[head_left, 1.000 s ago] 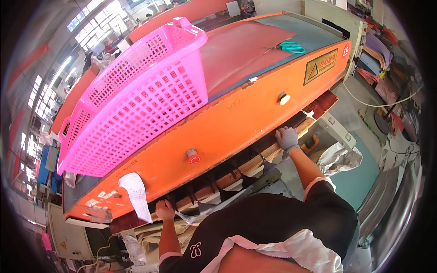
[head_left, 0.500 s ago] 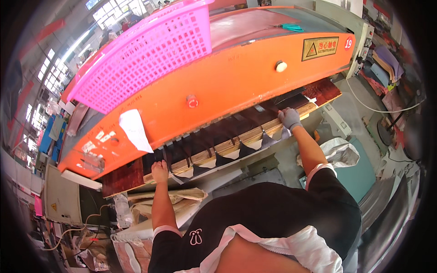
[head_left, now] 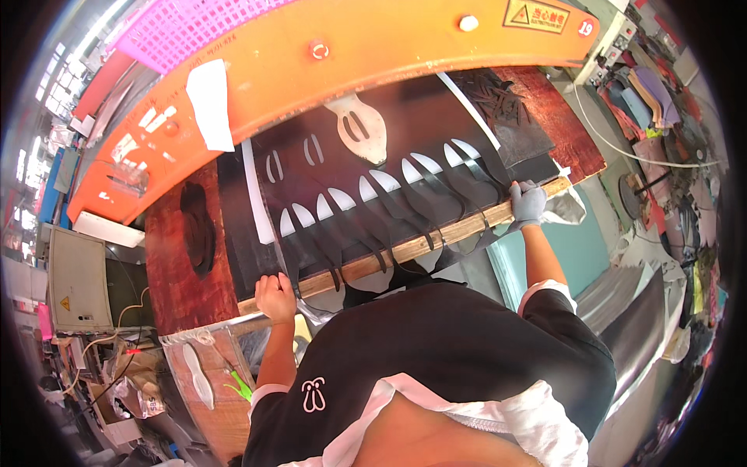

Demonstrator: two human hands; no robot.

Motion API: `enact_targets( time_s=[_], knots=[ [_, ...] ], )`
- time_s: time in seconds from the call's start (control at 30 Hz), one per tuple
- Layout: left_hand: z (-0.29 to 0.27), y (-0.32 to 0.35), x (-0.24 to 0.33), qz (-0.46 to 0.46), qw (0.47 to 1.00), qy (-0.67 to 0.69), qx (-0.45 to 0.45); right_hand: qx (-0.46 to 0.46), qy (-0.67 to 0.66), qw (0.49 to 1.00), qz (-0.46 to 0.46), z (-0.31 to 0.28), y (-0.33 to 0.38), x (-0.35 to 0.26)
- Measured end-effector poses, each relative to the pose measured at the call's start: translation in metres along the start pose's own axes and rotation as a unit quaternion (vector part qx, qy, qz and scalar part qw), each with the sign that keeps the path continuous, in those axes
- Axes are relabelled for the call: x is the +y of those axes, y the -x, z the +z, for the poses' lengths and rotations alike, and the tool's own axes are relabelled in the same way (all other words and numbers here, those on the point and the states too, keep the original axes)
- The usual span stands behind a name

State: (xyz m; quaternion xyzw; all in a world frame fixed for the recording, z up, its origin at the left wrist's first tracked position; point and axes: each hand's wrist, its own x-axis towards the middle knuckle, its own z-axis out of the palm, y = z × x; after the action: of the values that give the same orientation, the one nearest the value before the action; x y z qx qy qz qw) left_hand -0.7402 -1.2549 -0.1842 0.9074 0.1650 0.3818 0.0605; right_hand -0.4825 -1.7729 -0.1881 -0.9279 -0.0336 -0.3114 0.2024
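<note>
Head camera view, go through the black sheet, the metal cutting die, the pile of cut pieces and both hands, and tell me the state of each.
Black sheet with sole-shaped cutouts: flat, hanging over the front edge.
Metal cutting die: lying on the sheet.
Pile of black cut pieces: loose, heaped.
Left hand: bare, gripping the sheet's edge.
Right hand: gloved, gripping the sheet's edge.

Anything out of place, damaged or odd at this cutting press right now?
Nothing looks damaged. The black sheet is full of sole-shaped cut-outs, and its cut strips droop over the wooden front edge. The left hand is bare while the right hand wears a grey glove. A white rag is draped on the orange press head.
</note>
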Motion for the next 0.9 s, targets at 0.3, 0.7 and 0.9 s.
enact_targets(
  time_s=[0.3, 0.7, 0.9],
  knots=[
    [-0.057, 0.095, 0.015, 0.01, 0.998, 0.041, -0.044, 0.015, -0.075, 0.997, 0.014, -0.063, 0.055, 0.003],
    [0.014, -0.015, 0.113, 0.122, 0.95, 0.281, -0.056, -0.369, 0.078, 0.924, -0.061, -0.009, 0.012, -0.3],
    [0.059, -0.024, 0.163, 0.081, 0.959, 0.146, -0.231, -0.362, 0.012, 0.932, -0.009, -0.009, 0.009, -0.303]
  ],
)
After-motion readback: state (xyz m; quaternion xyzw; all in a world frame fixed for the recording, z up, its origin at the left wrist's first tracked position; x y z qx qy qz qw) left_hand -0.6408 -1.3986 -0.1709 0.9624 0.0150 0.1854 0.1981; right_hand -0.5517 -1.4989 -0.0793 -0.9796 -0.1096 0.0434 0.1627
